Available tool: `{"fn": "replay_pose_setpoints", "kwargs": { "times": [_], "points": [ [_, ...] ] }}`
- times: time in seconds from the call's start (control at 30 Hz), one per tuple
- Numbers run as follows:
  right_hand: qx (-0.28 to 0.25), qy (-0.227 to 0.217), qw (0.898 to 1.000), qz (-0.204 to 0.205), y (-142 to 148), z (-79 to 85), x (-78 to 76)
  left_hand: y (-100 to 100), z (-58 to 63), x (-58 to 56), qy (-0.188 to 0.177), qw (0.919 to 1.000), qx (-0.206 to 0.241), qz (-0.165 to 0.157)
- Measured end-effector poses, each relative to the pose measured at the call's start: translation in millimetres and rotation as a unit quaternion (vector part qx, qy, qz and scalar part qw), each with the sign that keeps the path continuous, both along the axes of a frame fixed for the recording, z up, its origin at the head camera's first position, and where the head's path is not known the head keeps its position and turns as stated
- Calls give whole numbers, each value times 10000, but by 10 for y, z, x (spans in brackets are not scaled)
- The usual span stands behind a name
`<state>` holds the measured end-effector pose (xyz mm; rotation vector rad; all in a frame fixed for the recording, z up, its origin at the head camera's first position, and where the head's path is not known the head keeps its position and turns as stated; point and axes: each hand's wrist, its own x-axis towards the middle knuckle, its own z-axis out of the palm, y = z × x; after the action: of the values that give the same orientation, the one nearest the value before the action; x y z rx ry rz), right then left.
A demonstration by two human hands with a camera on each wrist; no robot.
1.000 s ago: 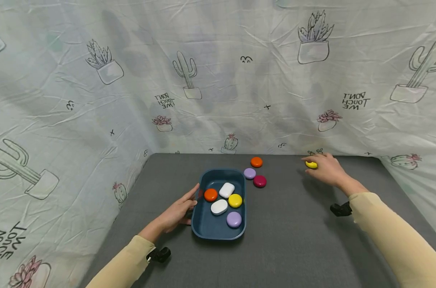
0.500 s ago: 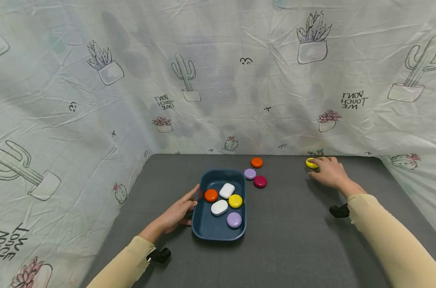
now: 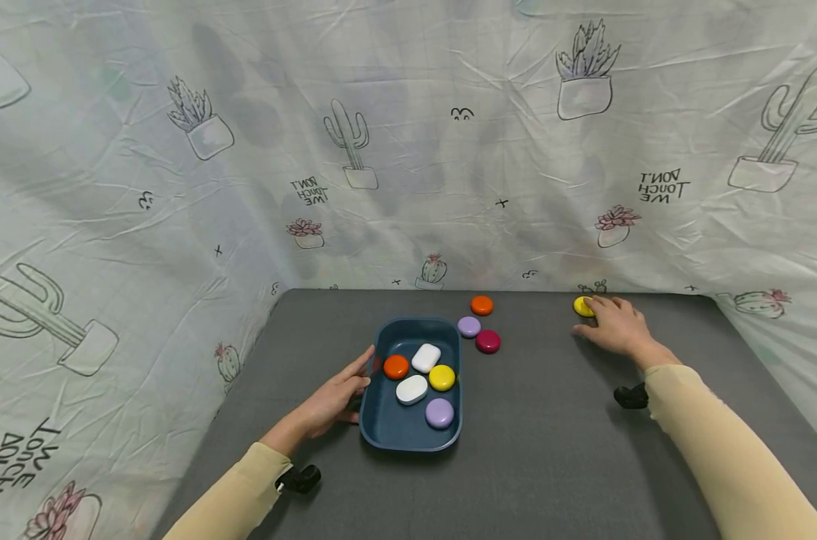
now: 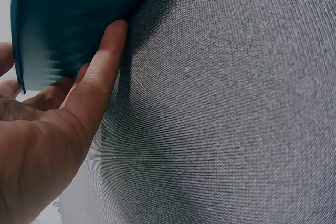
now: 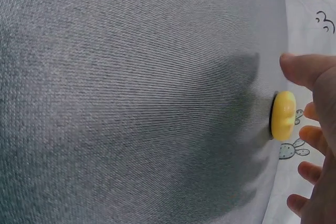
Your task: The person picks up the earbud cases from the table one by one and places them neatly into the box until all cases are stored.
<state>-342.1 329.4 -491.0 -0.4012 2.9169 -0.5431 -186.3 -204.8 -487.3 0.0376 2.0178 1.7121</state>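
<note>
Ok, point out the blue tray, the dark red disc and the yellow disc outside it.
Blue tray [image 3: 391, 424]: head view, bare near-left floor.
Dark red disc [image 3: 488, 341]: head view, middle of its top.
Yellow disc [image 5: 284, 115]: right wrist view, its rounded side.

The right hand [image 5: 324, 106] is hovering at the right edge, thumb [image 5: 304, 70] pointing left above the fingers [image 5: 314, 139]. Just beside them, a rounded yellow piece [image 5: 284, 116] is resting on grey fabric [image 5: 105, 93]. A shadow [image 5: 223, 129] is falling right of centre; printed white cloth [image 5: 307, 3] is showing at upper right.
</note>
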Motion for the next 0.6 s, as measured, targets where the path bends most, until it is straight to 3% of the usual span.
{"fn": "replay_pose_setpoints", "kwargs": {
  "times": [0.6],
  "points": [
    [166, -305, 9994, -30, -43, -68, 92, 66, 7, 135, 6, 9999, -36, 106]
  ]
}}
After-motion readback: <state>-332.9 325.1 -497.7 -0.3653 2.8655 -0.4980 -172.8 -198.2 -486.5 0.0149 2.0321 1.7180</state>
